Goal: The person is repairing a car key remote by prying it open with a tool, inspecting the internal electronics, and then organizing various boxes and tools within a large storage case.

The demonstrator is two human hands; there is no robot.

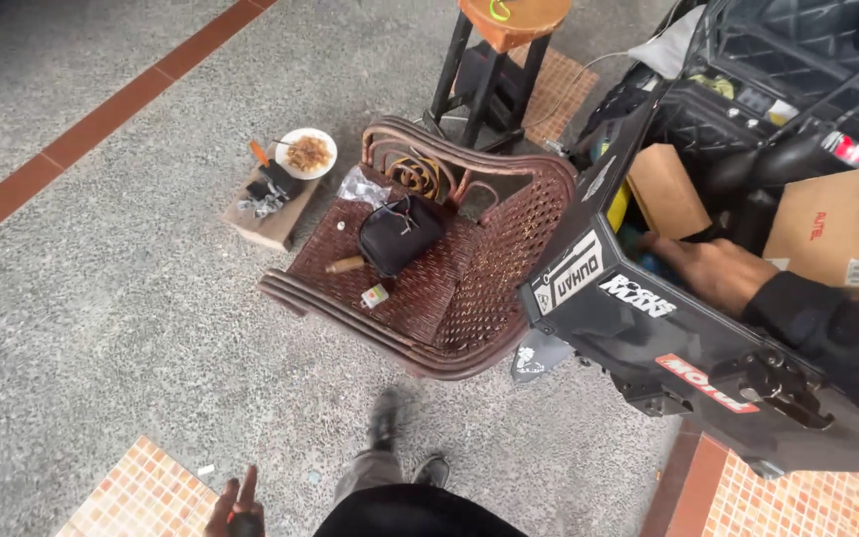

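Black box (pixel 688 338) edge under right hand (pixel 713 268); left hand (pixel 236 509) free.

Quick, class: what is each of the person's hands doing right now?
Left hand: at the picture's lower edge, fingers up, holding nothing visible.
Right hand: reaching into the black box; grip cannot be told.

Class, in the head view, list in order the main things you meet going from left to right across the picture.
Wooden block → white plate → black pouch on the wicker chair → black scooter panel → right hand → cardboard box.
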